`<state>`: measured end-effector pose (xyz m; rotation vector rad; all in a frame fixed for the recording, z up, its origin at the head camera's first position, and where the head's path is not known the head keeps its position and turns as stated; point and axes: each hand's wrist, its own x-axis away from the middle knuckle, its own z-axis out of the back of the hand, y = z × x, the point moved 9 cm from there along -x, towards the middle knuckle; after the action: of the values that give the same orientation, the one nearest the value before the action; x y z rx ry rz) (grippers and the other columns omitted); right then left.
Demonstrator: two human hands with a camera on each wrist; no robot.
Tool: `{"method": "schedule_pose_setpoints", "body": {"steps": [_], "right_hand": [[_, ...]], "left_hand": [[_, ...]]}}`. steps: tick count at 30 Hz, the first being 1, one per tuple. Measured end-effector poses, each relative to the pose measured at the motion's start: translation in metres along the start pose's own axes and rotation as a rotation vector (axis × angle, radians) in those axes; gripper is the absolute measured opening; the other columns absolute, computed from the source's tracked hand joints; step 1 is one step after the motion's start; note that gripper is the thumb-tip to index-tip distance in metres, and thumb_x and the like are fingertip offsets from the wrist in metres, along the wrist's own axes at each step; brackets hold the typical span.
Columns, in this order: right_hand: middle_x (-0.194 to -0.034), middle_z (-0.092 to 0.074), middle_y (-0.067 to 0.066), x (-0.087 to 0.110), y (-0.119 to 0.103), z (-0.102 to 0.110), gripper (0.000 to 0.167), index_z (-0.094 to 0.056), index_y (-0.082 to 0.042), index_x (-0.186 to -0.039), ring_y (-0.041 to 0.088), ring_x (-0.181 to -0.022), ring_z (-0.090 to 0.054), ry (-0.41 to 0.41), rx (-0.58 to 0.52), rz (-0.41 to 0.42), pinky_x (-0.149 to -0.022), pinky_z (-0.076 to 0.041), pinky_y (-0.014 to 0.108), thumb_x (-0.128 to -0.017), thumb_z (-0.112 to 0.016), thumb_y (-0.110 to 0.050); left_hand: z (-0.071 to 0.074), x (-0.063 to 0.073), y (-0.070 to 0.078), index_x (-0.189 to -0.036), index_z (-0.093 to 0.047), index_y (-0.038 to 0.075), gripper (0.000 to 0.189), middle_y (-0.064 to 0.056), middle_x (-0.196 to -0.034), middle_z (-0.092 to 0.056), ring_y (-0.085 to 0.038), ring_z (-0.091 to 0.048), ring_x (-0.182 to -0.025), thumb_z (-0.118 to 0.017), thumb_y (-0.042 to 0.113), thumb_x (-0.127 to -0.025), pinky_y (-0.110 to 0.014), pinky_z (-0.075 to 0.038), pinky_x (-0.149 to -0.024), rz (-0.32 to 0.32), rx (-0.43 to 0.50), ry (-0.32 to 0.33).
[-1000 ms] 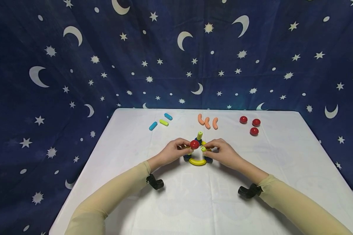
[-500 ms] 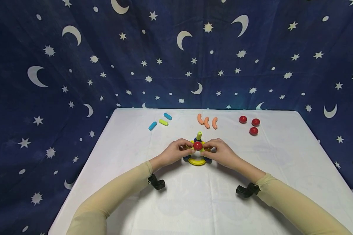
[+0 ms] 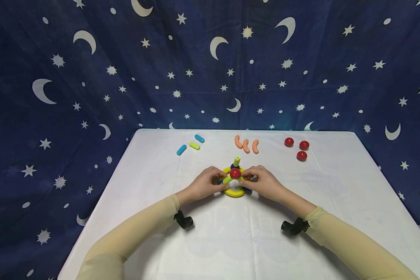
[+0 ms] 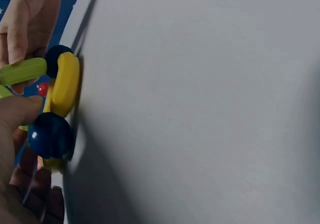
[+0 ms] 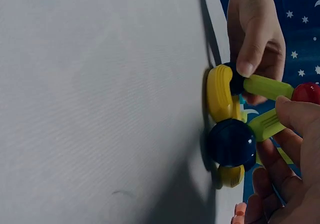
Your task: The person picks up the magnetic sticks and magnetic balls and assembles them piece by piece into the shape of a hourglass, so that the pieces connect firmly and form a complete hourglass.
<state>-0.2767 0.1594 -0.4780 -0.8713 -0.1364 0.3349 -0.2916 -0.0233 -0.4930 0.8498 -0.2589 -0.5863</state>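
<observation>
A ring of yellow curved bars [image 3: 234, 193] and dark blue balls [image 4: 50, 135] rests on the white table. Light green rods [image 3: 227, 179] rise from its left and right balls and lean together under a red ball [image 3: 235, 173]. A third green rod [image 3: 237, 161] stands at the back, apart from the red ball. My left hand [image 3: 208, 182] grips the left blue ball at the foot of its rod, thumb on the near side. My right hand [image 3: 264, 182] pinches the right green rod [image 5: 267, 124] just below the red ball, thumb on top.
Beyond the ring lie blue and green short rods [image 3: 195, 146] at the left, several orange curved bars [image 3: 245, 146] in the middle, and loose red balls [image 3: 302, 156] at the right. A dark star-and-moon cloth [image 3: 210, 77] hangs behind the table [image 3: 210, 241].
The red ball has moved right onto the top of the right rod. My left hand has shifted from the ball down to the left rod's foot. My right hand keeps its pinch.
</observation>
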Motion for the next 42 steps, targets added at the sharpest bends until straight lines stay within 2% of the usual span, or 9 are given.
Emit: {"method": "schedule_pose_setpoints", "body": {"steps": [5, 11, 18, 22, 26, 30, 35, 39, 42], "right_hand": [[-0.099, -0.066, -0.008, 0.004, 0.008, -0.002, 0.03, -0.076, -0.017, -0.115, 0.019, -0.097, -0.053, -0.02, 0.033, -0.025, -0.081, -0.048, 0.037, -0.091, -0.079, -0.036], [-0.094, -0.062, -0.005, 0.012, 0.002, -0.011, 0.034, -0.073, -0.016, -0.124, 0.018, -0.088, -0.053, -0.069, 0.031, -0.003, -0.074, -0.048, 0.033, -0.094, -0.076, -0.033], [-0.083, -0.061, -0.004, 0.019, -0.009, -0.029, 0.047, -0.063, -0.014, -0.14, 0.016, -0.071, -0.053, -0.144, -0.008, -0.051, -0.059, -0.042, 0.028, -0.098, -0.07, -0.034], [-0.084, -0.061, -0.005, 0.022, -0.014, -0.038, 0.05, -0.059, -0.014, -0.144, 0.016, -0.07, -0.053, -0.168, -0.018, -0.046, -0.057, -0.041, 0.027, -0.099, -0.07, -0.031], [-0.085, -0.062, -0.007, 0.028, -0.012, -0.032, 0.029, -0.072, -0.019, -0.126, 0.016, -0.076, -0.054, -0.101, 0.0, -0.041, -0.063, -0.044, 0.029, -0.098, -0.071, -0.027], [-0.084, -0.064, -0.005, 0.037, 0.003, -0.005, 0.011, -0.077, -0.017, -0.105, 0.02, -0.076, -0.055, 0.056, -0.036, -0.062, -0.063, -0.046, 0.03, -0.098, -0.07, -0.023], [-0.092, -0.062, 0.001, 0.038, 0.023, 0.027, 0.019, -0.073, -0.012, -0.115, 0.022, -0.079, -0.054, 0.225, -0.083, -0.066, -0.064, -0.046, 0.027, -0.099, -0.069, -0.021], [-0.106, -0.064, 0.003, 0.029, 0.022, 0.028, 0.031, -0.07, -0.014, -0.127, 0.02, -0.087, -0.055, 0.226, -0.059, -0.006, -0.072, -0.048, 0.026, -0.097, -0.072, -0.022], [-0.11, -0.065, 0.001, 0.022, 0.019, 0.023, 0.032, -0.07, -0.016, -0.127, 0.018, -0.09, -0.057, 0.199, -0.03, 0.023, -0.075, -0.05, 0.028, -0.096, -0.074, -0.026]], "left_hand": [[0.007, 0.003, -0.008, -0.116, -0.068, 0.018, 0.034, 0.003, -0.105, -0.057, -0.015, -0.053, -0.088, -0.079, 0.039, -0.091, -0.029, -0.046, -0.074, 0.07, -0.098, 0.04], [0.018, -0.004, -0.017, -0.116, -0.068, 0.016, 0.034, 0.003, -0.095, -0.06, -0.015, -0.053, -0.082, -0.078, 0.038, -0.092, -0.028, -0.044, -0.07, 0.136, -0.109, 0.106], [0.02, -0.02, -0.02, -0.131, -0.069, 0.017, 0.037, 0.003, -0.101, -0.063, -0.015, -0.057, -0.088, -0.073, 0.032, -0.097, -0.03, -0.049, -0.077, 0.154, -0.153, 0.115], [0.021, -0.026, -0.019, -0.134, -0.067, 0.015, 0.039, 0.002, -0.103, -0.066, -0.015, -0.058, -0.09, -0.071, 0.03, -0.098, -0.032, -0.05, -0.08, 0.148, -0.152, 0.125], [0.023, -0.024, -0.018, -0.135, -0.066, 0.013, 0.039, 0.002, -0.103, -0.066, -0.015, -0.058, -0.09, -0.07, 0.028, -0.098, -0.032, -0.049, -0.08, 0.131, -0.135, 0.136], [0.027, -0.011, -0.013, -0.138, -0.063, 0.014, 0.04, 0.001, -0.111, -0.065, -0.015, -0.059, -0.095, -0.066, 0.025, -0.1, -0.033, -0.05, -0.084, 0.104, -0.061, 0.142], [0.027, 0.003, -0.002, -0.143, -0.059, 0.019, 0.046, 0.005, -0.114, -0.065, -0.015, -0.059, -0.098, -0.065, 0.031, -0.099, -0.036, -0.049, -0.087, 0.069, 0.085, 0.119], [0.021, 0.004, 0.007, -0.142, -0.058, 0.021, 0.052, 0.006, -0.111, -0.064, -0.016, -0.059, -0.096, -0.07, 0.041, -0.096, -0.036, -0.05, -0.085, 0.053, 0.159, 0.098], [0.017, 0.001, 0.012, -0.14, -0.06, 0.02, 0.051, 0.006, -0.11, -0.064, -0.016, -0.06, -0.096, -0.073, 0.041, -0.095, -0.035, -0.051, -0.084, 0.048, 0.17, 0.1]]}}
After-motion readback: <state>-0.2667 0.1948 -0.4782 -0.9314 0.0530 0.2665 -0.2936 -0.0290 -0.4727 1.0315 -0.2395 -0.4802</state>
